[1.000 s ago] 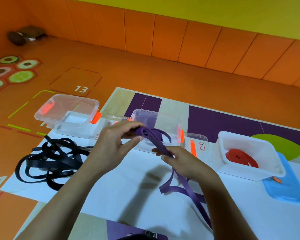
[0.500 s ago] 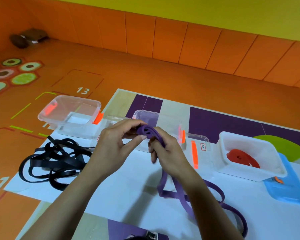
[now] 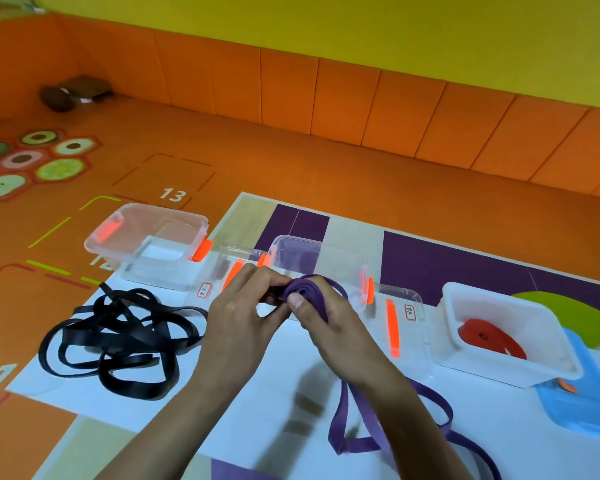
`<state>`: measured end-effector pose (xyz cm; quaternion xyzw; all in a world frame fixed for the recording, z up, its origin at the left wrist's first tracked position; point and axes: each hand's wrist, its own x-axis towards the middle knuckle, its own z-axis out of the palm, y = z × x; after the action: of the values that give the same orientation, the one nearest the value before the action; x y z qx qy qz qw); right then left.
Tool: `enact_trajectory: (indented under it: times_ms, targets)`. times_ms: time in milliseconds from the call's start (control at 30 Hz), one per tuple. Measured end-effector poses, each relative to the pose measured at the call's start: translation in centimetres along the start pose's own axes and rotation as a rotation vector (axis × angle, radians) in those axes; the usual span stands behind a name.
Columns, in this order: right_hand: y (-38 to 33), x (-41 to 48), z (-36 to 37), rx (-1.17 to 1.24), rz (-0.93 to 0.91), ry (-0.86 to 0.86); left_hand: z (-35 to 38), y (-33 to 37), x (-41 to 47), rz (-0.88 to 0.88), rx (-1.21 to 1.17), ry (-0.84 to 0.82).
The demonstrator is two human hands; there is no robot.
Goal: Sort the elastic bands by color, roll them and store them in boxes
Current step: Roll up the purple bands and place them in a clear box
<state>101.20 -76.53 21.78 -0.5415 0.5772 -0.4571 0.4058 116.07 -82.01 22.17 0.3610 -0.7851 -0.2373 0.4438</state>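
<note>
Right hand (image 3: 329,327) has come up to join the left hand (image 3: 243,306), both sets of fingers pinching the tighter purple band (image 3: 302,289) coil — rolling's progressing nicely.

Three boxes stand in a row — clear left box (image 3: 146,237), clear middle box (image 3: 312,254), white box (image 3: 506,341). One lid (image 3: 589,403) — blue. Bands: one purple band (image 3: 340,427), one red band (image 3: 489,337), one black tangle (image 3: 118,337), uncountable.

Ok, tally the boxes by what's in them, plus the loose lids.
Clear box, nothing in it: 1
Clear box behind the hands, contents hidden: 1
White box holding a red band: 1
Clear lids lying flat: 2
Blue lid: 1
Total: 6
</note>
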Motion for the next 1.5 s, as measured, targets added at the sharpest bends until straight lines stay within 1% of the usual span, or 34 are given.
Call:
enact_trajectory:
  times_ms: [67, 133, 200, 233, 300, 333, 400, 433, 600, 667, 833, 933, 1067, 1133, 1300, 1433, 1500]
  targets:
    - [0.0, -0.1, -0.2, 0.019, -0.007, 0.007, 0.3, 0.1, -0.2, -0.028, 0.008, 0.011]
    - [0.4, -0.1, -0.4, 0.011, -0.003, 0.040, 0.5, 0.2, -0.2, -0.048, -0.004, -0.023]
    - [0.9, -0.1, -0.7, -0.024, 0.008, 0.049, 0.4, 0.2, 0.0, -0.102, -0.023, -0.131]
    - [1.1, -0.2, -1.0, -0.043, 0.015, 0.037, 0.3, 0.2, 0.0, -0.155, -0.044, -0.217]
    - [1.4, -0.4, -1.8, -0.072, 0.040, 0.010, -0.5, 0.0, 0.1, -0.289, -0.159, -0.400]
    - [1.4, -0.5, -2.3, -0.079, 0.050, -0.012, -0.9, 0.0, 0.2, -0.356, -0.247, -0.455]
    - [1.3, -0.6, -2.9, -0.091, 0.067, -0.055, -1.5, -0.2, 0.6, -0.463, -0.408, -0.488]
    - [1.3, -0.6, -3.2, -0.094, 0.073, -0.071, -1.8, -0.3, 0.8, -0.485, -0.449, -0.493]
    - [0.5, -0.8, -4.0, -0.110, 0.098, -0.155, -2.2, -0.6, 1.3, -0.508, -0.512, -0.535]
    - [0.5, -0.8, -4.0, -0.149, 0.101, -0.191, -2.4, -0.8, 1.3, -0.500, -0.487, -0.587]
    - [0.8, -1.0, -3.9, -0.179, 0.147, -0.182, -2.4, -1.1, 1.4, -0.437, -0.395, -0.703]
    - [0.4, -1.2, -4.1, -0.162, 0.142, -0.165, -2.3, -1.6, 1.6, -0.462, -0.438, -0.717]
    - [0.1, -1.1, -3.5, -0.119, 0.075, -0.063, -2.0, -2.4, 1.1, -0.607, -0.693, -0.689]
    - [0.4, -0.8, -2.9, -0.101, 0.062, -0.045, -1.8, -2.5, 0.7, -0.645, -0.763, -0.671]
    - [0.9, -0.3, -2.2, -0.077, 0.104, -0.103, -1.6, -3.1, 0.3, -0.693, -0.799, -0.671]
    - [0.9, 0.4, -2.5, -0.115, 0.102, -0.154, -1.5, -3.3, 0.6, -0.723, -0.811, -0.622]
    - [1.0, 0.9, -2.7, -0.111, 0.104, -0.152, -1.2, -3.2, 0.9, -0.751, -0.841, -0.580]
